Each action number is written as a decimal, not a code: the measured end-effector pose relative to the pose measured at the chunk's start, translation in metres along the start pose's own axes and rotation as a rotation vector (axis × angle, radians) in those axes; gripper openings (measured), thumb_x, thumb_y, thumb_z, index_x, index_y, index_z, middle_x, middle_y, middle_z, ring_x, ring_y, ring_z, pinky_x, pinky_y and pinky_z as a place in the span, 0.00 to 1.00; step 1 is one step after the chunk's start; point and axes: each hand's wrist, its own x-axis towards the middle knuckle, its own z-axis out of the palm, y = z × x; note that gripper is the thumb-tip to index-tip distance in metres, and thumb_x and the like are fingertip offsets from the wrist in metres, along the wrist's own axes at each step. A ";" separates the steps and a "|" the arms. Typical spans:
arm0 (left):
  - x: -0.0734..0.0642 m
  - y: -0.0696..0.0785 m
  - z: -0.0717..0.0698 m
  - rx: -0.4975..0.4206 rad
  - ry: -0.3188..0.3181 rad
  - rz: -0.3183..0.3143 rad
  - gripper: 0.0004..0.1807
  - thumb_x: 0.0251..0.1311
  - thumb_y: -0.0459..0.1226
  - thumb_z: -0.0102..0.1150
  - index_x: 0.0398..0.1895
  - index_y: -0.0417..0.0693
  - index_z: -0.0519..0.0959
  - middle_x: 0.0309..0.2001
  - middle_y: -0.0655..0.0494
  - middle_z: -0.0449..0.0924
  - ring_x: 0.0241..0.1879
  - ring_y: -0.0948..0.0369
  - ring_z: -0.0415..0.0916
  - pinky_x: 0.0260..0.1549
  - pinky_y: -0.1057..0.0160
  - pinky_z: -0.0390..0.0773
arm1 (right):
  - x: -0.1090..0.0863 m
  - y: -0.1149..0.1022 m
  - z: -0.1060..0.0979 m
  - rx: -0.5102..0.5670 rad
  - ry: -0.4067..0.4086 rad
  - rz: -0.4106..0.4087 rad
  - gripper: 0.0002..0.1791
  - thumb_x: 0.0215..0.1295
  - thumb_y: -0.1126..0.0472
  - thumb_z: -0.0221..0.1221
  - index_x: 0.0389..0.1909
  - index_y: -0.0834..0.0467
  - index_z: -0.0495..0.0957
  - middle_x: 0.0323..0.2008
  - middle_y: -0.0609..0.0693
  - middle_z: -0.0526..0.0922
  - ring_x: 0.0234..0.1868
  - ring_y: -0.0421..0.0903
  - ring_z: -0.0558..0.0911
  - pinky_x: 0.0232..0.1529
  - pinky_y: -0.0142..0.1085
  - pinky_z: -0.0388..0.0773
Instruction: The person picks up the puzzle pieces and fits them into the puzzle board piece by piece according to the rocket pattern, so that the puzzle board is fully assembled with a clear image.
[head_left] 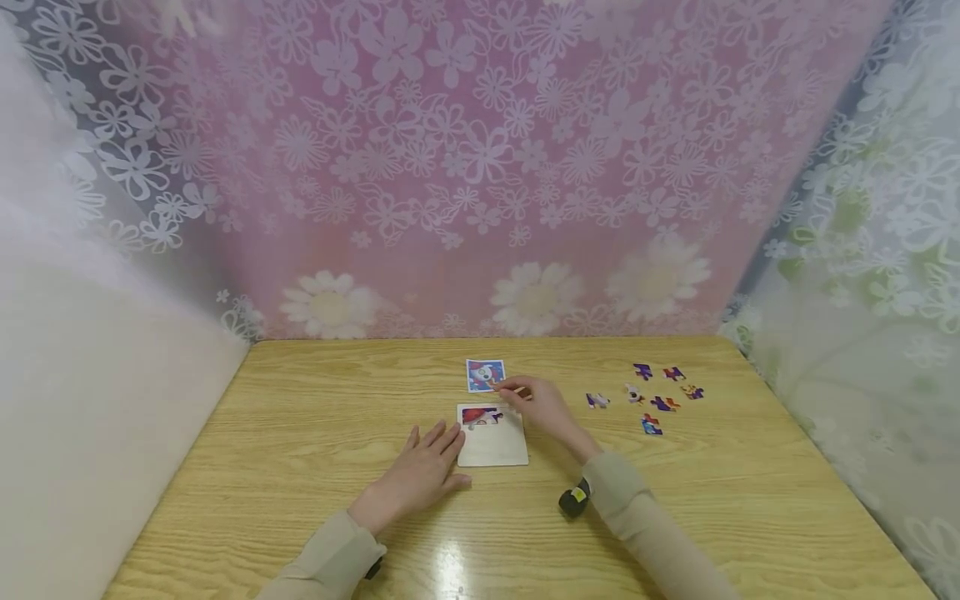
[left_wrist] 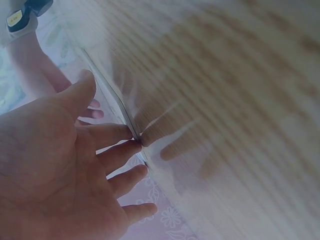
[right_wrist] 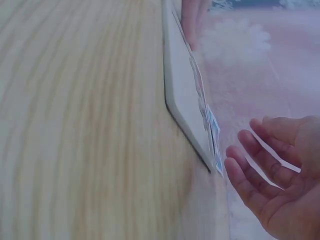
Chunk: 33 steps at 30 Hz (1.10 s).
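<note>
A white square puzzle tray (head_left: 492, 447) lies on the table, with a joined strip of red and purple jigsaw pieces (head_left: 480, 416) along its upper left. My left hand (head_left: 423, 471) lies beside the tray, its straight fingers spread and touching the left edge; the left wrist view shows this hand (left_wrist: 75, 155) against the thin rim. Over the tray's upper right corner is my right hand (head_left: 542, 406), fingertips near a small picture card (head_left: 485, 375). Seen from the right wrist, that hand (right_wrist: 280, 175) has loosely bent fingers, and no piece shows between them.
Several loose jigsaw pieces (head_left: 663, 403) are scattered on the right side of the wooden table (head_left: 337, 400). A pink flowered curtain (head_left: 450, 167) hangs behind the table's far edge, with pale sheets at both sides.
</note>
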 end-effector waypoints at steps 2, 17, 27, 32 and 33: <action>-0.001 0.001 -0.002 -0.015 0.002 0.001 0.39 0.74 0.54 0.50 0.76 0.36 0.61 0.78 0.41 0.56 0.78 0.42 0.50 0.72 0.32 0.50 | -0.003 0.004 -0.006 0.015 0.018 0.008 0.14 0.75 0.53 0.59 0.52 0.55 0.86 0.51 0.52 0.87 0.45 0.49 0.85 0.46 0.44 0.84; -0.002 0.001 -0.002 -0.033 0.003 0.002 0.38 0.74 0.52 0.52 0.76 0.36 0.61 0.77 0.40 0.56 0.78 0.41 0.49 0.72 0.32 0.50 | -0.025 0.054 -0.072 0.007 0.165 0.013 0.18 0.78 0.53 0.54 0.58 0.59 0.82 0.55 0.59 0.84 0.51 0.57 0.84 0.51 0.52 0.83; 0.000 0.000 0.001 -0.026 0.002 -0.003 0.39 0.74 0.53 0.51 0.76 0.36 0.61 0.78 0.41 0.55 0.78 0.42 0.49 0.72 0.32 0.49 | -0.032 0.084 -0.118 -0.076 0.231 0.006 0.20 0.79 0.55 0.53 0.60 0.64 0.80 0.57 0.65 0.82 0.55 0.64 0.82 0.54 0.58 0.80; 0.000 0.000 0.001 -0.023 -0.002 -0.005 0.39 0.74 0.54 0.50 0.77 0.37 0.60 0.78 0.42 0.55 0.78 0.42 0.48 0.72 0.32 0.49 | -0.033 0.097 -0.135 -0.126 0.254 0.060 0.21 0.80 0.53 0.52 0.61 0.63 0.79 0.55 0.66 0.83 0.51 0.63 0.83 0.38 0.48 0.84; 0.000 -0.001 0.001 -0.023 -0.002 -0.005 0.39 0.74 0.55 0.50 0.77 0.37 0.60 0.78 0.42 0.54 0.78 0.42 0.48 0.72 0.32 0.48 | -0.032 0.099 -0.138 -0.144 0.257 0.074 0.21 0.80 0.53 0.52 0.61 0.62 0.79 0.54 0.66 0.83 0.50 0.64 0.83 0.36 0.46 0.82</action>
